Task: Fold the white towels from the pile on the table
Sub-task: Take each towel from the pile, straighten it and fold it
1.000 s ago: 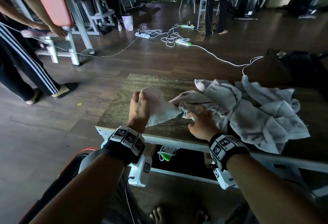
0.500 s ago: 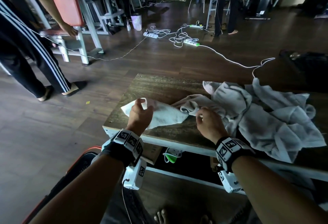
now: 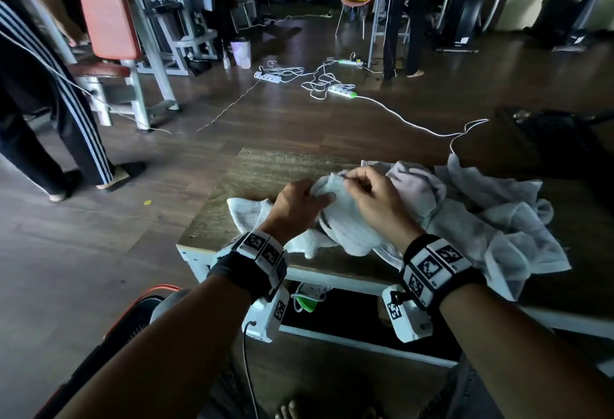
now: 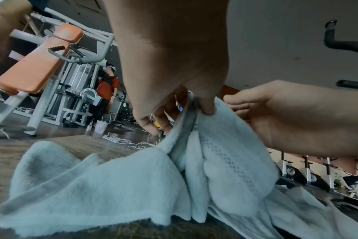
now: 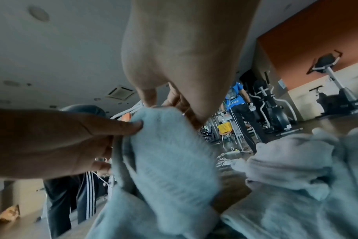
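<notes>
One white towel (image 3: 342,216) lies bunched near the table's front left, its middle raised between both hands. My left hand (image 3: 317,197) pinches a gathered edge of it, thumb on the cloth (image 4: 196,105). Close beside it, my right hand (image 3: 349,181) pinches the same towel's top edge (image 5: 164,106). The towel's left end (image 3: 246,209) rests flat on the wooden table (image 3: 265,169). The pile of crumpled white towels (image 3: 481,219) lies just right of my hands and reaches the table's front edge; it shows in the right wrist view as the pile (image 5: 292,160).
A dark bag (image 3: 558,139) sits at the table's far right. Power strips and white cables (image 3: 325,83) lie on the floor beyond. A person in striped trousers (image 3: 66,113) stands at the left by an orange-padded gym bench (image 3: 106,10). Another person (image 3: 405,13) stands at a far table.
My right hand left the pile and moved left onto the towel. My left hand moved right to meet it. The towel, earlier flatter on the table, is now gathered and raised.
</notes>
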Available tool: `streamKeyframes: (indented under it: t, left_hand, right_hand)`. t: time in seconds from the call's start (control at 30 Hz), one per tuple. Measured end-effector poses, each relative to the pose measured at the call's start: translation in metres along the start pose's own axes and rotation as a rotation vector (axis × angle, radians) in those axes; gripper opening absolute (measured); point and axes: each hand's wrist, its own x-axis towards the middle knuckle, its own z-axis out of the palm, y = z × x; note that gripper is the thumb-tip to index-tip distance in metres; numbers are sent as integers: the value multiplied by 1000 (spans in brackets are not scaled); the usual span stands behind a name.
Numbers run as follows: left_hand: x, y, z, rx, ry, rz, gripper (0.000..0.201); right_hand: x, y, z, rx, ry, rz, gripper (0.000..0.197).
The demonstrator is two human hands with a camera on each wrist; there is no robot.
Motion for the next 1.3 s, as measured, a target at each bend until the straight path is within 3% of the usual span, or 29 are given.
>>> streamKeyframes:
  t: [0.13, 0.2, 0.27, 0.4, 0.53, 0.63, 0.73, 0.8, 0.87, 0.93, 1.13, 1.23, 1.3]
  left_hand:
    - [-6, 7, 1, -55, 20, 51, 27]
    - [-8, 9, 3, -98, 19, 60, 30]
    - [-11, 12, 2, -139, -9, 73, 35]
    - [-22, 20, -4, -194, -35, 93, 47]
    - [-28, 27, -8, -229, -8, 70, 27]
    - [-23, 24, -14, -275, 102, -3, 47]
    - [-16, 17, -24, -183, 296, -71, 46]
    - [-11, 10, -28, -9, 331, -142, 39]
    - [-7, 5, -25, 116, 205, -203, 34]
    - [-10, 6, -17, 237, 72, -225, 52]
    - [-26, 22, 14, 145, -69, 183, 55]
    - [-27, 33, 13, 38, -11, 236, 36]
    - [-28, 39, 9, 20, -97, 248, 26]
  right_hand:
    - [-12, 4, -4, 0, -237, 99, 41]
    - [-19, 5, -4, 27, -292, 126, 31]
    - [-25, 4, -5, 3, -273, 100, 19]
    - [-29, 3, -7, -89, -208, 80, 29]
    - [-34, 5, -10, -116, -216, 84, 40]
    - [-42, 4, -15, -21, -115, 113, 37]
    - [-44, 7, -21, 55, 93, 151, 38]
    - [-44, 9, -25, 53, 203, 125, 36]
    - [-45, 8, -29, 59, 222, 109, 33]
    - [-46, 4, -32, 128, 189, 112, 30]
    - [-48, -12, -25, 180, 61, 66, 25]
    - [-50, -26, -24, 253, 33, 89, 24]
    - [-51, -29, -26, 287, 34, 101, 29]
